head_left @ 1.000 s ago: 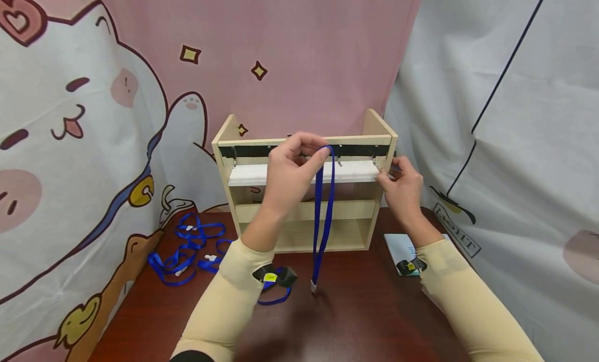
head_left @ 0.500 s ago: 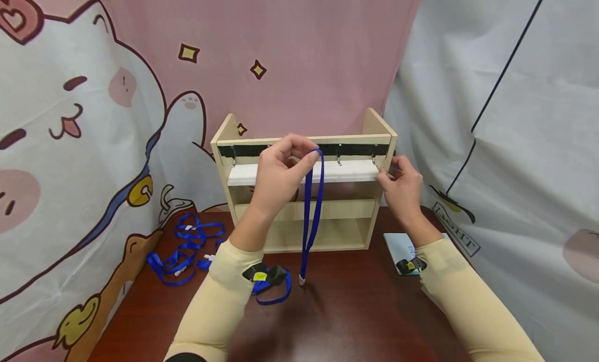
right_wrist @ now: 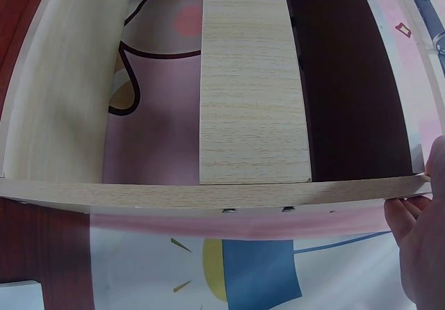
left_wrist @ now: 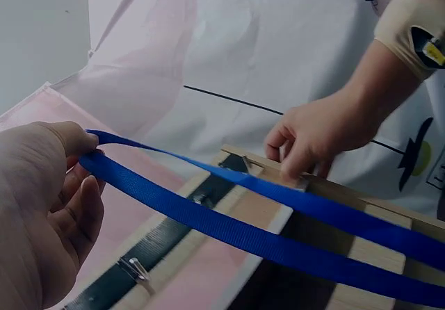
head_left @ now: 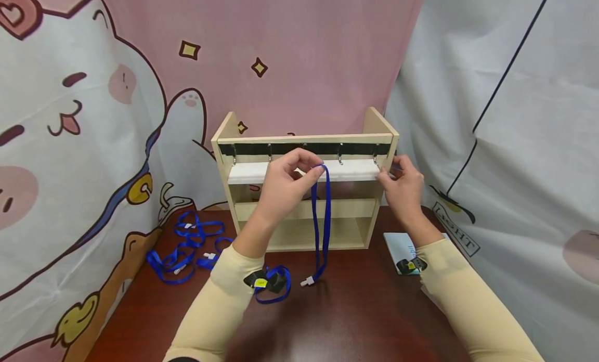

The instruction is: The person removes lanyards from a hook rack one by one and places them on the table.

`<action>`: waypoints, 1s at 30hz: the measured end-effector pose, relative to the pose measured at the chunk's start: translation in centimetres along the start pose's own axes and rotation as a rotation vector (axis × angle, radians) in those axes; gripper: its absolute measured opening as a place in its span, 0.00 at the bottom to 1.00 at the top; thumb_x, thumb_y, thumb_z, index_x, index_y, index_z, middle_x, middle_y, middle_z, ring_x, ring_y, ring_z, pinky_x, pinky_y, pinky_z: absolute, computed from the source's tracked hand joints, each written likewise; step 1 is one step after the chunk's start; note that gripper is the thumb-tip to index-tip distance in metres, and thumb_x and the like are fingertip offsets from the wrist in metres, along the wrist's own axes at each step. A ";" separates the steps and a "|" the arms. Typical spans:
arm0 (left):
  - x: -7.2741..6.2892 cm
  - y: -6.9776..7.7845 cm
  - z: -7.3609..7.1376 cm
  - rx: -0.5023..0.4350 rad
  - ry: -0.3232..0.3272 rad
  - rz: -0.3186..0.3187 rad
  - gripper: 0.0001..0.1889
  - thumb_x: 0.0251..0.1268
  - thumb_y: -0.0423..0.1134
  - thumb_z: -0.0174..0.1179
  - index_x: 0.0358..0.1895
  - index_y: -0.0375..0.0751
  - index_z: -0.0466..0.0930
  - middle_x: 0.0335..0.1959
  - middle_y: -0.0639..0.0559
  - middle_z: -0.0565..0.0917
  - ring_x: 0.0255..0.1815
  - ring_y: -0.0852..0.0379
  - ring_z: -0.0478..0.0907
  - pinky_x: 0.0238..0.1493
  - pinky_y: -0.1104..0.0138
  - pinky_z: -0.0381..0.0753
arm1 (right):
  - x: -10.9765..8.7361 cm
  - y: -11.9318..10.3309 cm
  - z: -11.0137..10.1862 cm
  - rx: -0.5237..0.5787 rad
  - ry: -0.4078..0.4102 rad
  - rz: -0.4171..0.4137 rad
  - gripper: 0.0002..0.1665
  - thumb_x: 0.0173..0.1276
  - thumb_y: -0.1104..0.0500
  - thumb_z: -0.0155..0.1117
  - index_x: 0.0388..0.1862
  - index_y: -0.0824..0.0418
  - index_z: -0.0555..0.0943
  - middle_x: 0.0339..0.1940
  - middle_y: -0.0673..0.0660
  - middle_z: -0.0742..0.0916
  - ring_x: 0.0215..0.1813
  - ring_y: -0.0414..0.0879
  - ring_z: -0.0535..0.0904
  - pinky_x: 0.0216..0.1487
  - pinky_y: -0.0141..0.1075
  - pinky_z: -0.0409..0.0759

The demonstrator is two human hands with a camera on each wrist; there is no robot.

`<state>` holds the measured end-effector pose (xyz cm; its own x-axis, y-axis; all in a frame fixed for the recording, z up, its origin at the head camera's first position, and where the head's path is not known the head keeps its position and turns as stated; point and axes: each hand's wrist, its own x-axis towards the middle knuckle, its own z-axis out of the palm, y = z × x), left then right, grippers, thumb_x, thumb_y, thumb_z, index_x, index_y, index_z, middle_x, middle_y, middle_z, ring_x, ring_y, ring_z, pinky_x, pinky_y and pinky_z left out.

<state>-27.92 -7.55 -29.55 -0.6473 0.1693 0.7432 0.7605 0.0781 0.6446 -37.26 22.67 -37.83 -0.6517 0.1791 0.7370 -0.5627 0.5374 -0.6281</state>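
My left hand (head_left: pixel 286 184) pinches the top of a blue lanyard (head_left: pixel 327 211) between thumb and fingertips. The lanyard's loop hangs down in front of a small wooden shelf (head_left: pixel 348 209), ending in a white clip (head_left: pixel 307 281) low over the table. Whether the clip touches the table I cannot tell. Metal hooks (head_left: pixel 340 155) line a black strip along the shelf's upper front, partly behind my left hand. My right hand (head_left: pixel 403 186) holds the edge of the shelf's right side panel; the right wrist view shows its thumb and fingers (right_wrist: pixel 398 219) around that panel (right_wrist: pixel 174 196).
Several more blue lanyards (head_left: pixel 177 258) lie loosely coiled on the table at left, one coil (head_left: pixel 286 294) partly behind my left wrist. A light blue booklet (head_left: pixel 395 247) lies right of the shelf, partly under my right forearm. A printed pink curtain (head_left: pixel 318 55) hangs behind.
My left hand went left with the lanyard, then came slightly back right and lower. The lanyard's clip has swung to point left. My right hand stays on the shelf's side.
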 end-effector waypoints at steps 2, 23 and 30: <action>-0.4 -0.3 0.1 -0.003 -0.019 -0.019 0.05 0.76 0.35 0.71 0.46 0.37 0.89 0.34 0.52 0.89 0.34 0.53 0.83 0.31 0.66 0.79 | 0.1 0.0 0.0 -0.001 0.005 -0.001 0.10 0.75 0.68 0.67 0.53 0.69 0.82 0.58 0.67 0.91 0.60 0.62 0.90 0.56 0.54 0.87; -6.8 -5.5 0.1 0.123 -0.221 -0.206 0.02 0.77 0.37 0.72 0.47 0.49 0.91 0.37 0.57 0.89 0.36 0.55 0.85 0.36 0.61 0.84 | 0.0 0.2 0.1 0.001 0.011 -0.015 0.10 0.73 0.70 0.68 0.51 0.70 0.82 0.56 0.68 0.91 0.60 0.60 0.91 0.54 0.56 0.88; -9.5 -8.1 0.3 0.178 -0.302 -0.258 0.02 0.78 0.39 0.72 0.47 0.48 0.91 0.36 0.59 0.88 0.37 0.58 0.85 0.38 0.63 0.85 | 0.0 0.3 0.0 -0.002 0.007 -0.024 0.10 0.74 0.70 0.68 0.52 0.69 0.82 0.57 0.67 0.91 0.59 0.57 0.91 0.53 0.49 0.89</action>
<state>-27.86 -9.45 -41.89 -0.7934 0.3998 0.4589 0.5898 0.3190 0.7419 -37.44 22.81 -38.04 -0.6343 0.1715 0.7538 -0.5774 0.5432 -0.6095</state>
